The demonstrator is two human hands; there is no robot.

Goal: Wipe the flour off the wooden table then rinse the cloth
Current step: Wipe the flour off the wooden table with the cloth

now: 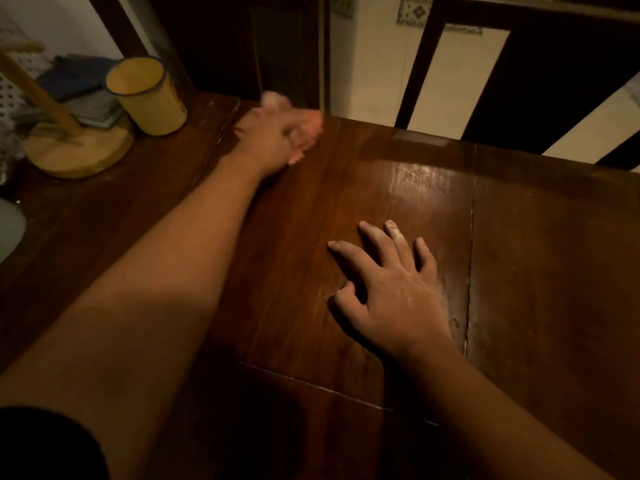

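The dark wooden table fills the view, with faint white flour traces beside a seam near my right hand. My right hand rests flat on the table's middle, fingers spread, with flour dust on the fingers. My left hand is stretched out to the table's far edge and is blurred by motion. Pale pinkish smears show at its fingertips; whether it holds anything cannot be told. Folded blue cloths lie at the back left, apart from both hands.
A yellow enamel cup stands at the back left, close to my left hand. Beside the cup is a round wooden stand with an upright stick. A pale dish edge shows at the far left. Beyond the far edge are dark furniture and pale floor.
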